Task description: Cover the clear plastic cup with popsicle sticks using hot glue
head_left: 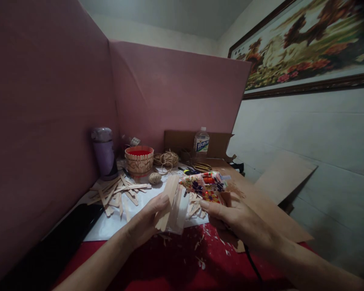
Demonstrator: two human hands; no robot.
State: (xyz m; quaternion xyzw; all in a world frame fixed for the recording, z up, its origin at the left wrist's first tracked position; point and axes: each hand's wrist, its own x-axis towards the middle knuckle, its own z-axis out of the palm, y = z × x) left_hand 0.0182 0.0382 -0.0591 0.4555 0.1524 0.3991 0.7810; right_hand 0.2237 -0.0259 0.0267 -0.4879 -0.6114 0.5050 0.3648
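Note:
My left hand (pixel 150 216) is closed on a small panel of wooden craft sticks (pixel 167 204) laid side by side, with a clear, shiny strip along its right side. In my right hand (pixel 235 212) is a glue gun (pixel 204 182) with a colourful flower pattern and a small red light. Its nozzle points left, close to the panel's upper right edge; whether they touch I cannot tell. A clear glue stick (pixel 226 177) pokes out of its back end. A black cord (pixel 252 262) hangs below my right hand.
Loose craft sticks (pixel 119 192) lie on white paper (pixel 94 231), left. Behind stand a purple flask (pixel 104 155), a stick-covered basket (pixel 139 161), twine (pixel 170 159) and a plastic bottle (pixel 202 143). Wood scraps litter the red cloth (pixel 182 266); cardboard (pixel 269 214) lies right.

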